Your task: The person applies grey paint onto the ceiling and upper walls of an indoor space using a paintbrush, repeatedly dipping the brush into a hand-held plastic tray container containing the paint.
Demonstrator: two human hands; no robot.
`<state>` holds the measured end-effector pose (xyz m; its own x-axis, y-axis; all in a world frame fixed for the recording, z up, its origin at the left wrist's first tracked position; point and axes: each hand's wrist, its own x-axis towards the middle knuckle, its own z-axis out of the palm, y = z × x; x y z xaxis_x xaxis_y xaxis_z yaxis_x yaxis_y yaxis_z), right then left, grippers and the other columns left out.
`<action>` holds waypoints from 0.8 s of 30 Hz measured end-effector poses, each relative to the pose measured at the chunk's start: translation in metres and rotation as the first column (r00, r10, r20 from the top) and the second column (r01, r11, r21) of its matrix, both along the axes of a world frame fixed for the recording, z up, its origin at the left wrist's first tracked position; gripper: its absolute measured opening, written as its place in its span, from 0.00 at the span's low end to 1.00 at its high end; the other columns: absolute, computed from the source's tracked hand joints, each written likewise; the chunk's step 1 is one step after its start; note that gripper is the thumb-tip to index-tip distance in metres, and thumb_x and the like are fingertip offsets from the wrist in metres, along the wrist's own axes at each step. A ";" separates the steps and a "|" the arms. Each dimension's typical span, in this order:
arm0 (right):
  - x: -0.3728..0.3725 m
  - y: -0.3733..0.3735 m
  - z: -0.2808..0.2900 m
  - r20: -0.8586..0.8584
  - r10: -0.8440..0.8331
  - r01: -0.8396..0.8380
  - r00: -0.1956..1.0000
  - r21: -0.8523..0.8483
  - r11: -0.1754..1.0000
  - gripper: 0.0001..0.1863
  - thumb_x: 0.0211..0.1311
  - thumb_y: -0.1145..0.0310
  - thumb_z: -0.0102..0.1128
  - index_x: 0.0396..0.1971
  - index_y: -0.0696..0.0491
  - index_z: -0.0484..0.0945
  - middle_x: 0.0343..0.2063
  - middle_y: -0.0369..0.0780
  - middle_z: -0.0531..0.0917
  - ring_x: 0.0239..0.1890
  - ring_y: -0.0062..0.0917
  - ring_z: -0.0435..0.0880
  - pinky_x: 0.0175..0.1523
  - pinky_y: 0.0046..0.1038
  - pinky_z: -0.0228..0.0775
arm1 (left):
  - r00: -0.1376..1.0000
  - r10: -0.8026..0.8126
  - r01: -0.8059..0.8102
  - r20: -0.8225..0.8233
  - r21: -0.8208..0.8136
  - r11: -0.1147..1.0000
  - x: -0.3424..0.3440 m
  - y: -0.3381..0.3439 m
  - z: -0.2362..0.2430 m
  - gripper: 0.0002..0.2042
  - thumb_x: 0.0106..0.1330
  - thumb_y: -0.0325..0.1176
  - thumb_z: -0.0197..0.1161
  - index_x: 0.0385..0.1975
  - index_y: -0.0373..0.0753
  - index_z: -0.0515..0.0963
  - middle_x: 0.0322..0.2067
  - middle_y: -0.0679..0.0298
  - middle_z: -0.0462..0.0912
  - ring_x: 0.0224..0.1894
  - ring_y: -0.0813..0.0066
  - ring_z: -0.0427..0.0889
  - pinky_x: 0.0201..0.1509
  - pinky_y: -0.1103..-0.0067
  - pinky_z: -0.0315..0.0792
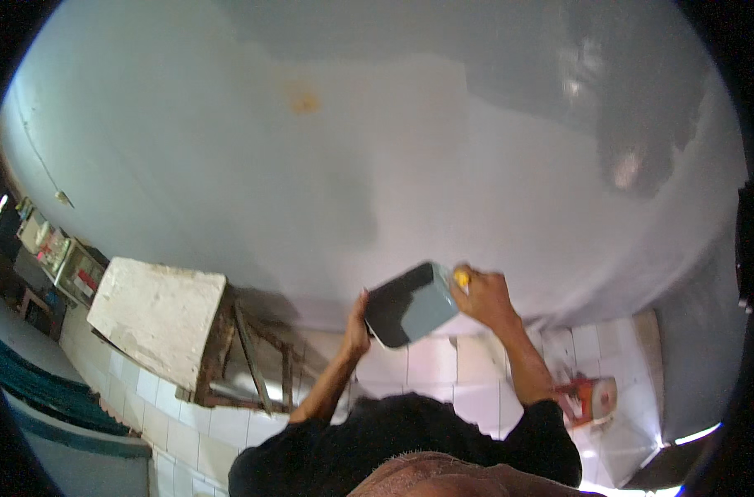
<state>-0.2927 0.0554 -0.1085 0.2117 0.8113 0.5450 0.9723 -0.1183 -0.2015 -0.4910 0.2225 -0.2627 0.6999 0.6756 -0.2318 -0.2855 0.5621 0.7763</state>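
Observation:
My left hand (pixel 358 323) grips the left end of a paint tray (pixel 392 316), which has a dark hollow and blue-grey paint over its right part. My right hand (pixel 483 294) is closed on a tool with a yellow handle (pixel 462 278) at the tray's right edge; the tool's working end is hard to make out. Both are held in front of a pale grey wall (pixel 393 149), which has darker grey patches across its upper right and a small orange stain.
A worn table with a white top (pixel 157 319) stands at left, beside the wall, with a cluttered shelf (pixel 58 257) farther back. A red object (pixel 592 402) is on the tiled floor (pixel 406 373) at right. A cord (pixel 41 161) hangs on the left wall.

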 end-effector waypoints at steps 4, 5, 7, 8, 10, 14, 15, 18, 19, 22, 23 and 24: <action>-0.007 -0.008 0.010 -0.017 0.137 -0.137 0.990 -0.007 0.990 0.11 0.57 0.63 0.61 0.36 0.52 0.77 0.20 0.44 0.82 0.21 0.38 0.83 0.27 0.40 0.75 | 1.000 -0.018 0.019 -0.010 0.066 0.998 0.018 0.003 -0.008 0.33 0.68 0.64 0.48 0.57 0.39 0.73 0.50 0.60 0.80 0.45 0.68 0.81 0.45 0.73 0.77; -0.009 -0.002 0.014 0.001 0.145 -0.145 0.989 0.023 0.989 0.11 0.57 0.63 0.61 0.36 0.52 0.77 0.20 0.44 0.82 0.21 0.38 0.83 0.27 0.40 0.75 | 0.994 -0.092 0.095 -0.063 0.057 0.994 0.013 0.007 -0.004 0.34 0.67 0.65 0.48 0.57 0.39 0.73 0.50 0.60 0.80 0.46 0.68 0.81 0.44 0.72 0.77; -0.015 0.012 0.022 -0.096 0.327 -0.332 0.940 -0.037 0.943 0.11 0.57 0.63 0.62 0.37 0.51 0.79 0.23 0.42 0.83 0.24 0.38 0.84 0.30 0.38 0.76 | 0.994 -0.096 0.100 -0.042 0.089 0.991 0.007 0.013 -0.004 0.33 0.67 0.65 0.47 0.56 0.40 0.73 0.49 0.60 0.81 0.45 0.68 0.82 0.42 0.71 0.77; -0.011 0.015 0.028 -0.080 0.320 -0.323 0.944 -0.022 0.946 0.11 0.57 0.63 0.62 0.37 0.51 0.79 0.23 0.42 0.83 0.24 0.38 0.84 0.30 0.38 0.76 | 0.993 -0.102 0.108 -0.053 0.127 0.986 0.008 0.007 0.011 0.33 0.67 0.65 0.47 0.56 0.40 0.74 0.48 0.60 0.81 0.44 0.69 0.82 0.42 0.71 0.77; -0.006 0.018 0.033 -0.143 0.336 -0.345 0.931 -0.044 0.938 0.10 0.57 0.63 0.62 0.37 0.50 0.81 0.25 0.41 0.84 0.26 0.39 0.84 0.33 0.37 0.76 | 0.993 -0.074 0.085 -0.094 0.121 0.989 0.009 0.002 0.020 0.33 0.67 0.65 0.47 0.55 0.40 0.74 0.49 0.60 0.81 0.45 0.68 0.82 0.43 0.71 0.77; 0.004 0.013 0.041 -0.198 0.287 -0.299 0.937 -0.035 0.954 0.12 0.58 0.60 0.62 0.38 0.49 0.82 0.27 0.42 0.85 0.27 0.39 0.84 0.35 0.38 0.76 | 0.992 -0.108 0.115 -0.060 0.118 0.986 0.006 0.021 -0.003 0.33 0.68 0.64 0.46 0.55 0.41 0.74 0.53 0.58 0.79 0.49 0.66 0.80 0.47 0.67 0.77; 0.006 0.002 0.043 -0.173 0.264 -0.271 0.949 -0.019 0.962 0.12 0.58 0.60 0.62 0.38 0.49 0.82 0.27 0.42 0.85 0.27 0.39 0.84 0.35 0.38 0.76 | 0.990 -0.136 0.140 -0.043 0.142 0.980 0.009 0.018 -0.003 0.33 0.68 0.64 0.46 0.55 0.41 0.74 0.53 0.58 0.79 0.49 0.66 0.80 0.47 0.67 0.77; 0.012 -0.009 0.033 -0.131 0.111 -0.117 0.985 -0.039 0.992 0.13 0.55 0.60 0.67 0.38 0.49 0.82 0.26 0.43 0.85 0.25 0.37 0.84 0.33 0.32 0.75 | 0.991 -0.133 0.128 0.033 0.126 0.984 0.016 0.013 -0.003 0.32 0.68 0.64 0.46 0.56 0.41 0.74 0.53 0.58 0.79 0.48 0.63 0.81 0.47 0.66 0.77; 0.007 -0.013 0.032 -0.231 0.108 -0.130 0.967 -0.081 0.988 0.13 0.58 0.57 0.63 0.39 0.48 0.81 0.26 0.43 0.85 0.26 0.39 0.84 0.35 0.35 0.76 | 0.993 -0.112 0.114 -0.025 0.103 0.988 0.013 0.009 -0.002 0.32 0.68 0.64 0.45 0.56 0.41 0.74 0.52 0.57 0.79 0.48 0.62 0.81 0.47 0.66 0.77; -0.003 -0.014 0.027 -0.324 0.134 -0.179 0.936 -0.110 0.978 0.14 0.59 0.57 0.62 0.41 0.48 0.81 0.25 0.44 0.84 0.26 0.40 0.83 0.35 0.36 0.76 | 0.991 -0.107 0.115 -0.085 0.098 0.989 0.010 0.002 0.006 0.33 0.69 0.63 0.45 0.57 0.39 0.73 0.52 0.56 0.79 0.47 0.59 0.82 0.49 0.65 0.78; -0.005 -0.013 0.025 -0.329 0.179 -0.230 0.927 -0.122 0.966 0.14 0.57 0.59 0.65 0.40 0.49 0.81 0.25 0.44 0.84 0.25 0.39 0.83 0.35 0.35 0.75 | 0.990 -0.105 0.113 -0.091 0.090 0.990 0.011 0.002 0.008 0.33 0.69 0.63 0.44 0.57 0.38 0.73 0.52 0.55 0.79 0.48 0.57 0.82 0.50 0.65 0.78; -0.002 -0.011 0.022 -0.333 0.162 -0.209 0.929 -0.110 0.972 0.14 0.57 0.59 0.65 0.40 0.49 0.81 0.25 0.44 0.84 0.25 0.39 0.83 0.35 0.35 0.75 | 0.987 -0.126 0.135 -0.099 0.100 0.986 0.012 0.002 0.006 0.33 0.69 0.63 0.44 0.57 0.38 0.73 0.52 0.55 0.79 0.48 0.57 0.82 0.50 0.65 0.78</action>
<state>-0.2950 0.0442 -0.0869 0.1938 0.9163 0.3506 0.8661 0.0080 -0.4998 -0.4789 0.2241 -0.2568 0.7628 0.6040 -0.2310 -0.1398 0.5028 0.8530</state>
